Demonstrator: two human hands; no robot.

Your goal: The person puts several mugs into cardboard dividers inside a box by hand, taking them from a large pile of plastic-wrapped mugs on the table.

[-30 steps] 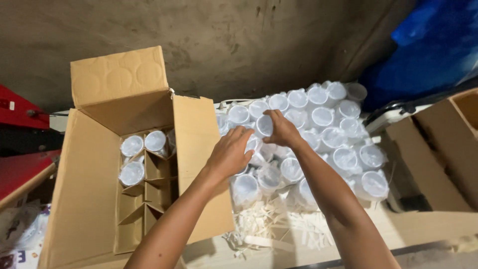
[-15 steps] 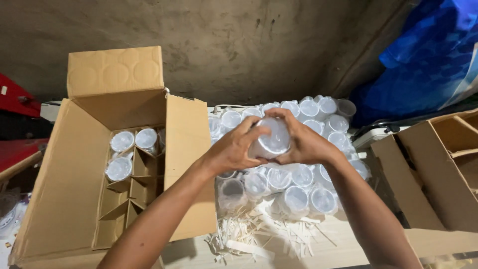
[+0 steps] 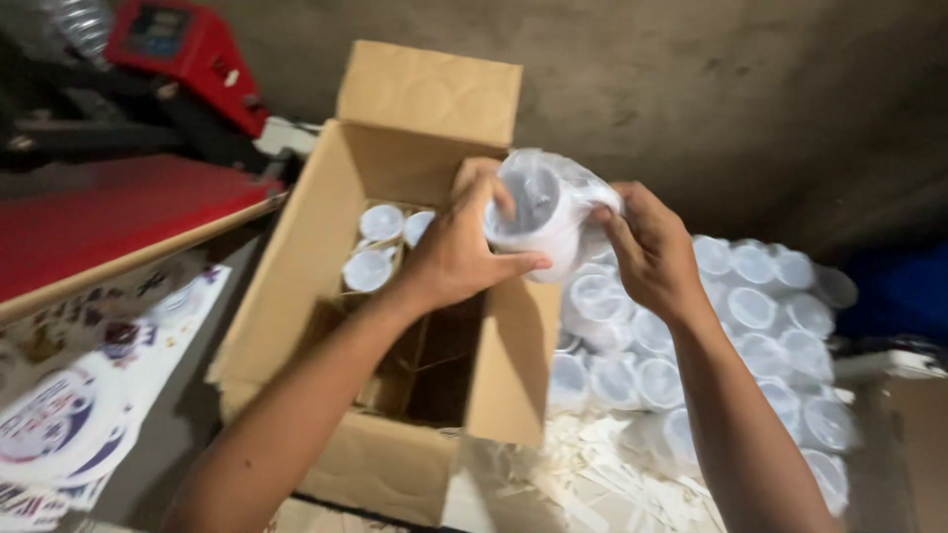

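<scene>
Both hands hold one white cup wrapped in clear plastic (image 3: 541, 212) over the right side of an open cardboard box (image 3: 296, 296). My left hand (image 3: 456, 249) grips the cup from the left. My right hand (image 3: 647, 252) pinches the plastic wrap on the cup's right side. Inside the box, three wrapped cups (image 3: 380, 247) sit in the far cells of a cardboard divider. A pile of several wrapped cups (image 3: 750, 326) lies to the right of the box, below my right arm.
A red machine (image 3: 178, 44) and a red flat surface (image 3: 99, 217) stand at the left. Printed round sheets (image 3: 59, 415) lie at the lower left. Pale shredded packing strips (image 3: 592, 474) lie under the cup pile. A concrete wall is behind.
Both hands lifted a wrapped cup off the pile and carried it left, over the box's right side. The view swung so the box now sits centre.
</scene>
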